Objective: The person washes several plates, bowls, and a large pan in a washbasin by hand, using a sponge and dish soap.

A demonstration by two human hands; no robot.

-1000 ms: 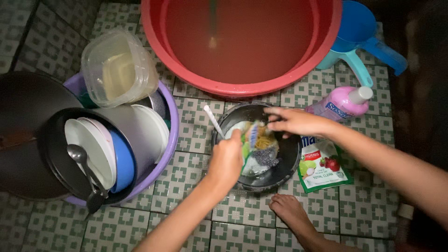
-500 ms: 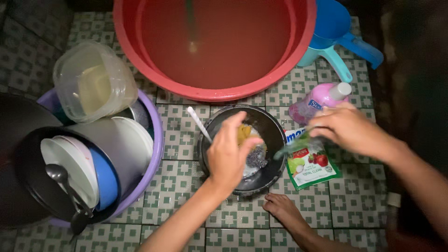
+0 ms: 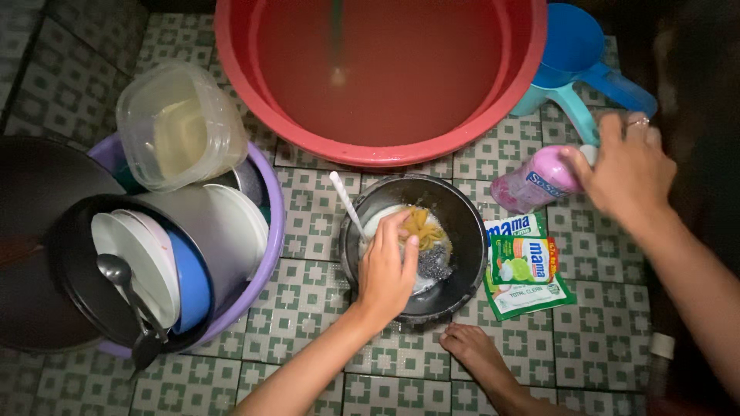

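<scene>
i see my left hand inside the black bowl on the tiled floor, fingers closed on a yellow sponge beside dark steel wool. my right hand is wrapped around the pink bottle, which lies tilted near the red basin. green sachets lie just beside the bowl.
</scene>
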